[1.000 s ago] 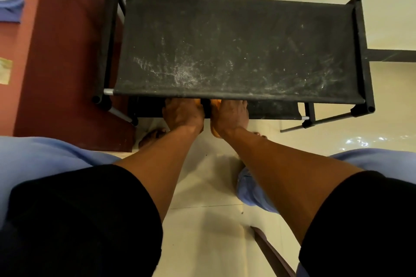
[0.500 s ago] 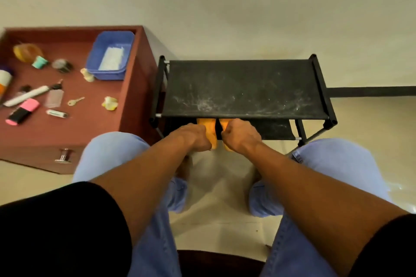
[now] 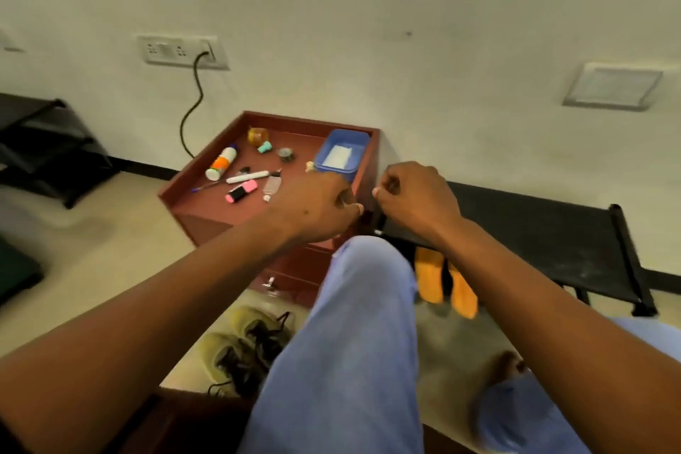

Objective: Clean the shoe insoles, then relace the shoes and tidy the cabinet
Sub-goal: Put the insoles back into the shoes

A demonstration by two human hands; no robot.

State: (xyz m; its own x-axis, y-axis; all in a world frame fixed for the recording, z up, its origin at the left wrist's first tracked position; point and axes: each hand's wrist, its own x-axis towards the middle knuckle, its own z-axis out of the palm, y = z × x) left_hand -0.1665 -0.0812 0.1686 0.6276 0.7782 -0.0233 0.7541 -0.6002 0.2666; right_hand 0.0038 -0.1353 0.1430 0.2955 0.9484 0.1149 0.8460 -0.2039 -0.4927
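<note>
Orange insoles (image 3: 444, 278), two of them, lie side by side on the lower tier of the black shoe rack (image 3: 545, 232), their near ends sticking out over the pale floor (image 3: 121, 262). They sit just right of the person's raised knee in light blue trousers (image 3: 353, 324) and under the right forearm.

Both hands are up in the air above the rack's left end, close together but not touching. The left hand (image 3: 317, 206) has its fingers curled in with the thumb against the forefinger; the right hand (image 3: 412, 195) is curled the same way. Whether either pinches something thin I cannot tell, since nothing shows between the fingertips.

On the floor near the left knee stands a pair of olive-yellow shoes (image 3: 243, 350) with loose black laces, blurred.

Left of the rack and touching it is a reddish-brown cabinet (image 3: 221, 210) with a raised rim. On its top lie a blue plastic tub (image 3: 342, 155) at the far right corner, a white and orange bottle (image 3: 221, 162) on its side, a white marker (image 3: 247, 177), a pink highlighter (image 3: 240, 192) and some smaller bits.

On the far wall a dark cable hangs from a socket plate (image 3: 180, 51). A second black rack (image 3: 48, 151) stands at far left.
</note>
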